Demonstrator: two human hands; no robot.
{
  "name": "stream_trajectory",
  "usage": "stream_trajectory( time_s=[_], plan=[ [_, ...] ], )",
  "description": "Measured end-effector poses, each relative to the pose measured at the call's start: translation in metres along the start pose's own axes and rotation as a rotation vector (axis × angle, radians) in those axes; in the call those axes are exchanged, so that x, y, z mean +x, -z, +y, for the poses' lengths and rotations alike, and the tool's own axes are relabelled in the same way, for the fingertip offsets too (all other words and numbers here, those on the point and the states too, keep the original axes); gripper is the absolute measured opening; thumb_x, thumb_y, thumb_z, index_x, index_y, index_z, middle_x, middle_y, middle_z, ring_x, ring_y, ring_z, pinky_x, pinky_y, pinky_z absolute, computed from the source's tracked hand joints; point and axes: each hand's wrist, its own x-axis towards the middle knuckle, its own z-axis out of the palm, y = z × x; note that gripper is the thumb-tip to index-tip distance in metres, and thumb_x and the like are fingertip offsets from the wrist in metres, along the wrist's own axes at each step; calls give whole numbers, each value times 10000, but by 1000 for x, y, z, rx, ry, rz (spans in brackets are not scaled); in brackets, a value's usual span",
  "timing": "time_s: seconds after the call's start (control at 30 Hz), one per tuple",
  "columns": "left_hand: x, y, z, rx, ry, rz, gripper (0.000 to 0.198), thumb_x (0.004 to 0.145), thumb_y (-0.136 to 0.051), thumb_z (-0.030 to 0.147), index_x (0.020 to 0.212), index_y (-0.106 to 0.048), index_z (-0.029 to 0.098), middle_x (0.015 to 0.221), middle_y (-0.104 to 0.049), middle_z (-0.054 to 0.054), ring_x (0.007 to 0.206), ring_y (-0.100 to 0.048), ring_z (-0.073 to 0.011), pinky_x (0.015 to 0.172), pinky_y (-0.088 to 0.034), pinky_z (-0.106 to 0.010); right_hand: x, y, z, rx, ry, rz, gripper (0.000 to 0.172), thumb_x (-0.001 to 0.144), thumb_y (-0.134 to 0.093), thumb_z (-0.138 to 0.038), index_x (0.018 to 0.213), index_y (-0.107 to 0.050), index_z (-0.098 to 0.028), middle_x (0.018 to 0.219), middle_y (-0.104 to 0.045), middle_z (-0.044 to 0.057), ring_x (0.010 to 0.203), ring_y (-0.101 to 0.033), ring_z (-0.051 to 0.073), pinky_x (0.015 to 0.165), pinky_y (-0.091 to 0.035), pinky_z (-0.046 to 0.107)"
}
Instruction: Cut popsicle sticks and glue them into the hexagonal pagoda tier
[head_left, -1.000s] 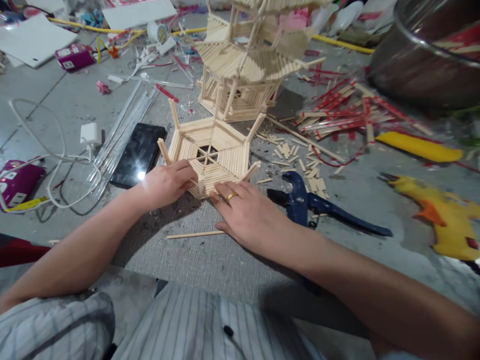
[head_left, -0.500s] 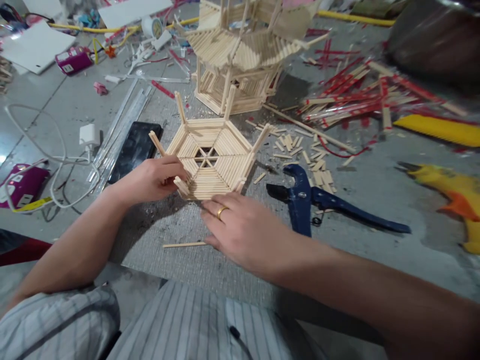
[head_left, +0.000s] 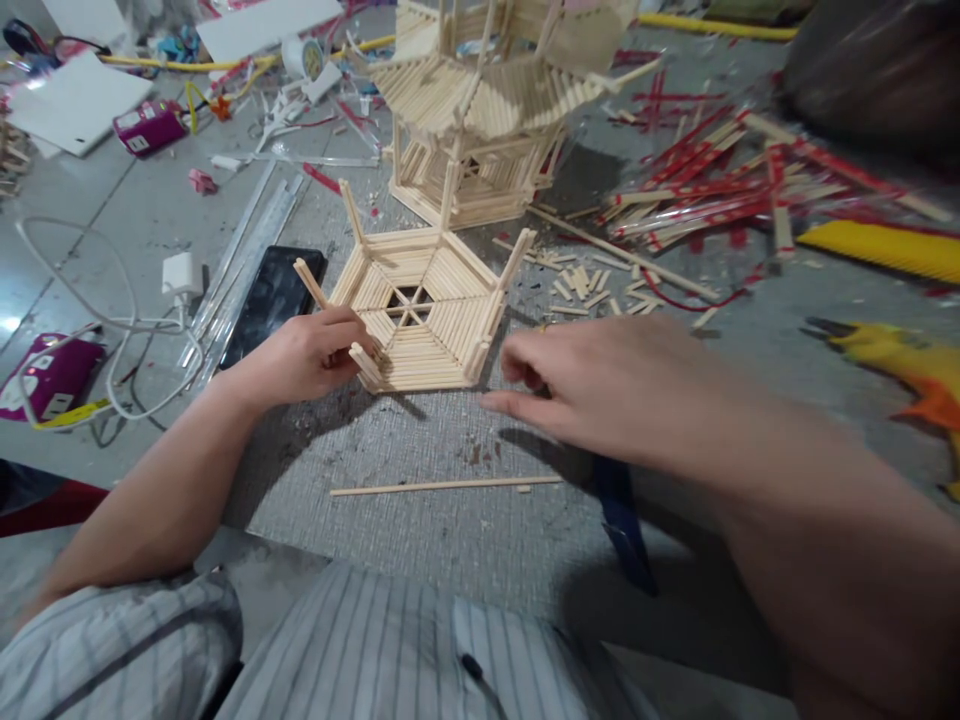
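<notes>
A hexagonal frame of wooden sticks [head_left: 431, 365] lies on the worktop, with short posts at its corners and a small spoked opening in the middle. My left hand [head_left: 307, 355] is closed at its left side by the front-left post, fingertips partly hidden behind that post. To the right of the frame, my right hand [head_left: 600, 375] hovers with curled fingers and the thumb stretched apart; nothing shows between them. Beneath this hand and forearm is a blue cutter [head_left: 626, 535], mostly covered, one handle visible. A long thin stick [head_left: 442, 487] lies in front of the frame.
Behind stands a larger stick-built pavilion [head_left: 465, 110]. Red-and-clear wrapped sticks [head_left: 705, 190] and cut stick bits [head_left: 585, 280] lie to the right, with a yellow glue gun [head_left: 885, 360] beyond. A black phone [head_left: 262, 300] and white cable [head_left: 112, 320] are at left.
My right hand has left the frame's front edge and moved right, over the blue cutter. The frame has shifted and turned slightly. My left hand stays at its left side.
</notes>
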Motion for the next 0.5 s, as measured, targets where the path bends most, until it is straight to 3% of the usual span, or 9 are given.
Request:
stream_trajectory(
  time_s=[0.1, 0.23, 0.5],
  plan=[
    [0, 1, -1, -70, -5, -31, 156, 804, -480, 143, 878, -613, 179, 888, -631, -75, 797, -609, -133, 701, -496, -250, 4, -3, 2, -17, 41, -40, 170, 803, -562, -357, 795, -601, -192, 736, -653, 35, 563, -533, 143, 484, -218, 263],
    [0, 3, -5, -92, 17, -69, 104, 808, -491, 192, 822, -592, 210, 887, -625, -73, 826, -599, -147, 729, -496, -272, 8, -4, -8, 33, 161, -139, 174, 848, -494, -250, 731, -606, -188, 681, -637, 26, 612, -556, 139, 499, -236, 255],
    [2, 5, -9, -181, -35, -83, 101, 791, -487, 140, 772, -580, 174, 872, -619, -80, 827, -594, -138, 760, -486, -274, 3, -12, -25, 50, 285, -49, 224, 851, -505, -299, 706, -610, -164, 612, -606, 39, 568, -532, 135, 484, -189, 265]
  ],
)
